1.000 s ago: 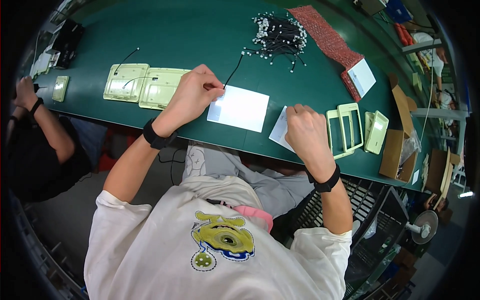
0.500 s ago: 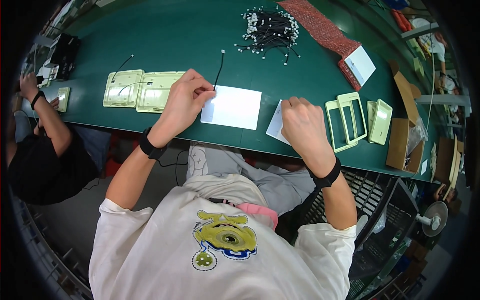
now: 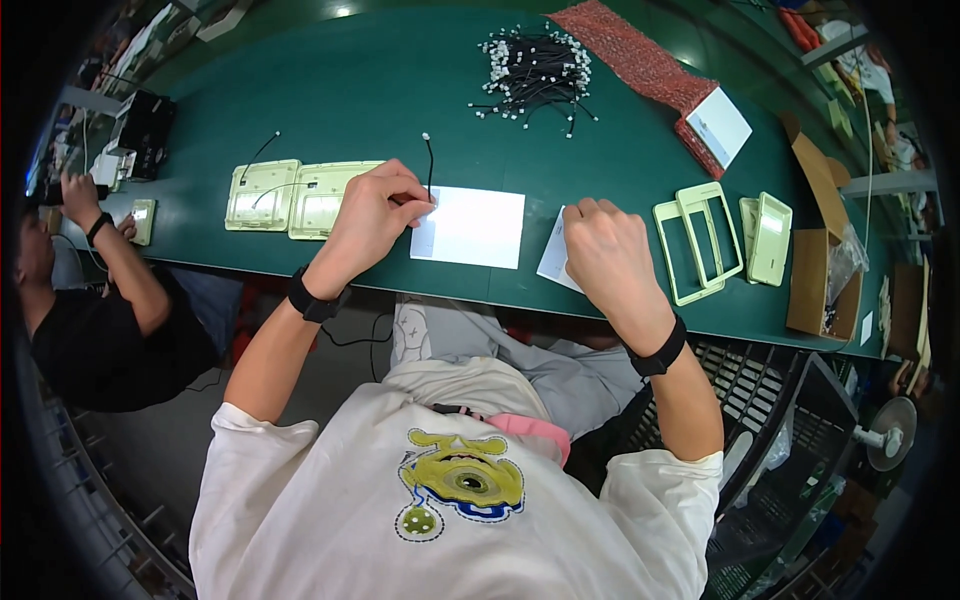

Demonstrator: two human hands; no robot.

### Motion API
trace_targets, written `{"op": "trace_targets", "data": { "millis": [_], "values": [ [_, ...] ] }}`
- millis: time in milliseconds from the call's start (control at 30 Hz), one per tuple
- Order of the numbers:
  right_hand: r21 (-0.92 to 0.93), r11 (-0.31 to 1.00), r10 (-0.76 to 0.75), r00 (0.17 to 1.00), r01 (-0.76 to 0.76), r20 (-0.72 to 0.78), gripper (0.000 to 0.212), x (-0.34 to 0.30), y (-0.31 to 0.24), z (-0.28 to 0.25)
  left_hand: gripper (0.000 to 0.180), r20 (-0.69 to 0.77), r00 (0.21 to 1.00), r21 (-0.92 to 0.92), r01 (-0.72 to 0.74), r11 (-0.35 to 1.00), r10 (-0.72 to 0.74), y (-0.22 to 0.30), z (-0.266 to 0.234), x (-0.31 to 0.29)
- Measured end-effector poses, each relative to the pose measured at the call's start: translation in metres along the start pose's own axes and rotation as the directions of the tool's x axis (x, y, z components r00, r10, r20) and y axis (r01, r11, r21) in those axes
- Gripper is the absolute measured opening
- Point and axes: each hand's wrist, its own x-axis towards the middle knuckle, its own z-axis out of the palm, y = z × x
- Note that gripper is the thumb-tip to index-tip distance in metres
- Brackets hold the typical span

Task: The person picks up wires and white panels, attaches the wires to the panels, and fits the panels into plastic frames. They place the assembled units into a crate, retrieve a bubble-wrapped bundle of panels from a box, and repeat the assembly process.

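My left hand [image 3: 375, 208] is closed in a pinch on a thin black cable [image 3: 430, 165] at the left edge of a white rectangular panel [image 3: 470, 230]. The cable stands up past my fingertips, with a small white connector at its far end. My right hand [image 3: 605, 238] is curled over the right side of a second white panel [image 3: 556, 255] near the table's front edge. Its fingertips are turned away, so what they hold, if anything, is hidden. Two pale green housings [image 3: 262, 195] lie side by side left of my left hand, each with a black cable.
A heap of black cables [image 3: 535, 75] lies far back. Red bubble wrap [image 3: 640, 55] with a white panel [image 3: 719, 125] is at back right. Pale green frames [image 3: 690, 285], covers [image 3: 770, 240] and a cardboard box [image 3: 808, 285] stand right. A co-worker's arm [image 3: 130, 260] reaches in at far left.
The whole view has shifted slightly. The cable's free end has tipped to the left, with my left hand still pinching it. My right hand stays over the second panel.
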Motion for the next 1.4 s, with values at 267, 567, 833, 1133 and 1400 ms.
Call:
{"op": "trace_targets", "data": {
  "millis": [267,567,833,1133,1400],
  "values": [
    [0.008,1.000,0.018,1.000,-0.018,0.019,0.011,0.000,-0.001,0.003,0.006,-0.050,0.999,0.008,-0.014,1.000,0.015,0.001,0.002,-0.002],
    [-0.045,0.999,-0.005,0.999,0.007,0.044,0.008,0.000,-0.010,0.002,0.006,0.020,0.998,0.135,-0.055,0.989,0.053,0.005,0.000,0.002],
    [-0.009,0.998,-0.067,0.997,0.067,0.040,0.006,0.002,-0.002,0.002,0.004,-0.006,0.997,0.103,-0.074,0.992,0.075,0.009,-0.001,0.002],
    [0.318,0.943,0.080,0.994,-0.099,0.070,0.005,-0.001,0.019,-0.006,0.012,0.093,0.977,0.346,-0.211,0.914,0.191,0.013,-0.006,0.008],
    [0.113,0.993,-0.005,0.977,-0.020,0.213,0.005,0.008,0.016,-0.009,0.016,0.211,0.961,0.348,-0.245,0.905,0.180,0.023,-0.013,0.016]
  ]
}}
